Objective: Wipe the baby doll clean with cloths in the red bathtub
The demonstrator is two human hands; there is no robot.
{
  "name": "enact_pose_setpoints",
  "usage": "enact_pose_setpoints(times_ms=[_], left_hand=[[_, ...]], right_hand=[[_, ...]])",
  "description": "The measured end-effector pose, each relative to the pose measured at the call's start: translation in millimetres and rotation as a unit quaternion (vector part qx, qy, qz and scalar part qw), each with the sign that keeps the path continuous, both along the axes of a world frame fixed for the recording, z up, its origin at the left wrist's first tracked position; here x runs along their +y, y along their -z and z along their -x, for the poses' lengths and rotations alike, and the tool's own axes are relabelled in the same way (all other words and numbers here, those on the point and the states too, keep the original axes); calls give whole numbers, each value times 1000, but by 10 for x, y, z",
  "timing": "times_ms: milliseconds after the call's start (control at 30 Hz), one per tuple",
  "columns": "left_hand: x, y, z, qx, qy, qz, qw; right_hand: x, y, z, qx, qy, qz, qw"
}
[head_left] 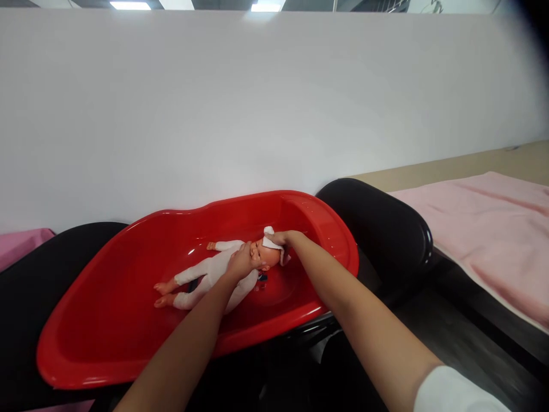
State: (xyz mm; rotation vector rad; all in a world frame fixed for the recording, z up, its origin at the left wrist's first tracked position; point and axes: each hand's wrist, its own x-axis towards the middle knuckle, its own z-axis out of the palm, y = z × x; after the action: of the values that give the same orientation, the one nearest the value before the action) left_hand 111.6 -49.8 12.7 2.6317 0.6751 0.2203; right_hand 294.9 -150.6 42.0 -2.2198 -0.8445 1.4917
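A baby doll [220,264] in a white suit lies on its back inside a red baby bathtub [111,309], feet to the left and head to the right. My left hand [242,262] is closed around the doll at its neck and chin. At the top of the doll's head, my right hand [283,242] grips a white cloth [270,242] that lies against the forehead. Part of the doll's chest is hidden under my left hand and forearm.
Black chairs or stools stand at both ends of the tub, one black seat [373,223] on the right. Behind rises a white partition wall [257,109]. A pink sheet [493,229] covers a surface at right; pink fabric [23,246] shows at far left.
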Motion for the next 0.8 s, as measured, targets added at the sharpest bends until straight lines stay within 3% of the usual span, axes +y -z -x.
enact_pose_setpoints(times_ms=[100,200,367,433,500,667,800], left_hand=[[8,-2,19,-3,4,10,1000],[6,-14,26,-10,2,19,1000],[-21,-61,19,-7,-13,30,999],[-23,-66,12,-19,-14,37,999],[-16,-58,3,-31,-8,42,999],[26,0,-20,-23,-9,36,999],[34,7,-23,-14,-13,41,999]], right_hand=[[-23,-41,-5,44,-18,23,999],[-19,-90,0,-24,-104,-61,992],[123,-78,116,-231,-276,-180,915],[185,-44,156,-273,-312,-195,889],[216,-25,165,-285,-323,-203,880],[146,-112,106,-222,-274,-203,913],[72,-137,76,-137,-136,-163,968]])
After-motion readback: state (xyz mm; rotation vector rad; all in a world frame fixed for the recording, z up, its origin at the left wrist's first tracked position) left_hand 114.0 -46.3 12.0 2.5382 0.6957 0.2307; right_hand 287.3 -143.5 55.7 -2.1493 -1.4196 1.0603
